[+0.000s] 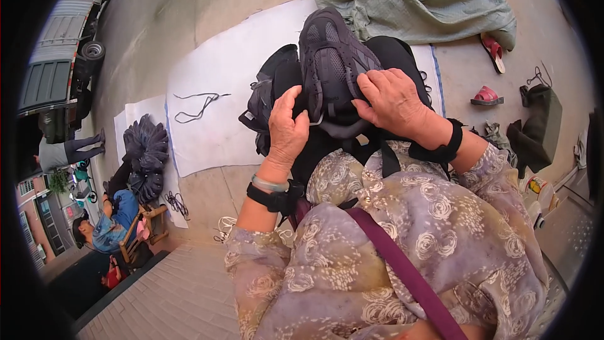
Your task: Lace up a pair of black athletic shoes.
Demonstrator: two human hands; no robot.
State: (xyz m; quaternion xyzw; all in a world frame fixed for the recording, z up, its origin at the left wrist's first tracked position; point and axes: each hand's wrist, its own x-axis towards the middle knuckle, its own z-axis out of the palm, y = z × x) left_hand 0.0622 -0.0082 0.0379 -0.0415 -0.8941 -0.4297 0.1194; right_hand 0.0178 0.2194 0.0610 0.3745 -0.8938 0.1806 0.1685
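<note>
A dark grey and black shoe upper (328,66) with mesh panels and a row of eyelets down each side lies over my lap, toe pointing away. My right hand (393,102) grips its right side, fingers bent over the edge and thumb near the opening. Beside its left edge is my left hand (288,124), fingers stretched up and thumb apart; I see nothing held in it. More dark shoe pieces (267,91) lie just left of the upper, partly hidden behind that hand.
A white sheet (220,63) covers the ground ahead, with a black lace (201,106) on it. Bundled dark uppers (146,151) stand left, near a seated person (116,217). Green cloth (421,3), red slippers (486,96) and a dark green bag (538,126) lie toward the right.
</note>
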